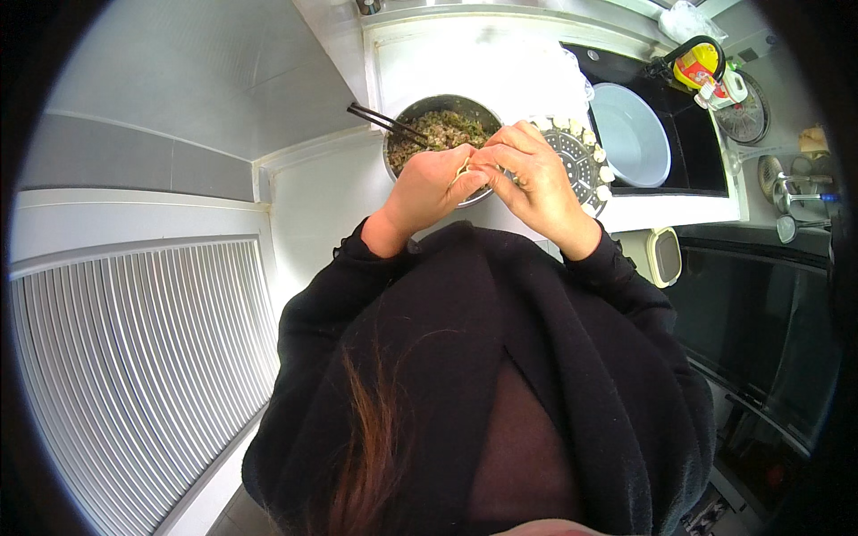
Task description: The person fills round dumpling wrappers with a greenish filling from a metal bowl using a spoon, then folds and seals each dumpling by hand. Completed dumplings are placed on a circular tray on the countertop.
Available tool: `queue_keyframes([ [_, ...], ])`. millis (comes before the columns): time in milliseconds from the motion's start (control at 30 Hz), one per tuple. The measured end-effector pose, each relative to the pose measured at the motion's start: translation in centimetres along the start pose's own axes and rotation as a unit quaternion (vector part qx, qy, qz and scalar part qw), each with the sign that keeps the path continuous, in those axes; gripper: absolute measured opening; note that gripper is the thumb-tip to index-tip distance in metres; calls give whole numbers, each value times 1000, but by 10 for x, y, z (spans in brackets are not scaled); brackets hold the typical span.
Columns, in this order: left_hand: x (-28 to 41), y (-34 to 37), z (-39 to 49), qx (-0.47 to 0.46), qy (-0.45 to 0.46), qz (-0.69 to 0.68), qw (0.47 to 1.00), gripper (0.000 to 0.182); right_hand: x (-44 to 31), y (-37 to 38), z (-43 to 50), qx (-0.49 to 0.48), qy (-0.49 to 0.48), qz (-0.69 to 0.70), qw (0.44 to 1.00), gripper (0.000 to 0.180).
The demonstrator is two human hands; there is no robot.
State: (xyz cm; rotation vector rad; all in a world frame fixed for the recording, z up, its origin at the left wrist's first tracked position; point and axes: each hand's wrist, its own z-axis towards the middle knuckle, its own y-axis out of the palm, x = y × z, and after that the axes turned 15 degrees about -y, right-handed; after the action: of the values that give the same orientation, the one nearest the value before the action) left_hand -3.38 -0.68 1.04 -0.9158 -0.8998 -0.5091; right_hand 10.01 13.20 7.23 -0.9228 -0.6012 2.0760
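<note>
My left hand (pixel 432 184) and my right hand (pixel 529 175) meet over the near rim of a metal bowl, both pinching a small piece of pale dough wrapper (pixel 462 170) between the fingertips. What the wrapper contains is hidden by the fingers. The metal bowl (pixel 389 161) holds a chopped filling (pixel 439 128) of minced meat and greens. A pair of dark chopsticks (pixel 382 120) leans in it, ends sticking out over the left rim. To the right of the bowl, partly behind my right hand, lies a round perforated steamer tray (pixel 575 161) with several small pale dumplings (pixel 598 155) along its edge.
A light blue plastic basin (pixel 631 134) sits in the black sink (pixel 697 151) on the right. Beyond it are a black faucet (pixel 690 45), a yellow bottle (pixel 694 65) and a white bottle (pixel 730 90). Ladles (pixel 784 195) hang at the far right. A wall (pixel 221 80) borders the white counter on the left.
</note>
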Motion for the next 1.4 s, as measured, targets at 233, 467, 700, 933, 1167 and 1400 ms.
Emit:
queue_keyframes([
  [233,17,6,-4,53,-117,-189,974,42,-2,-2,-1,88,92,114,985,17],
  [467,34,4,-3,23,-136,-415,899,59,12,11,-4,48,69,107,991,71],
  [700,32,15,-8,-34,-129,-402,906,59,19,28,3,63,-34,114,991,57],
  [933,31,17,-11,-68,-119,-378,916,62,13,12,8,5,-34,90,995,37],
  [1167,32,26,-9,-43,-4,-232,972,56,6,6,5,-38,-88,13,995,47],
  [1400,16,44,-2,-23,83,-264,961,45,-5,0,1,-79,-35,21,996,49],
])
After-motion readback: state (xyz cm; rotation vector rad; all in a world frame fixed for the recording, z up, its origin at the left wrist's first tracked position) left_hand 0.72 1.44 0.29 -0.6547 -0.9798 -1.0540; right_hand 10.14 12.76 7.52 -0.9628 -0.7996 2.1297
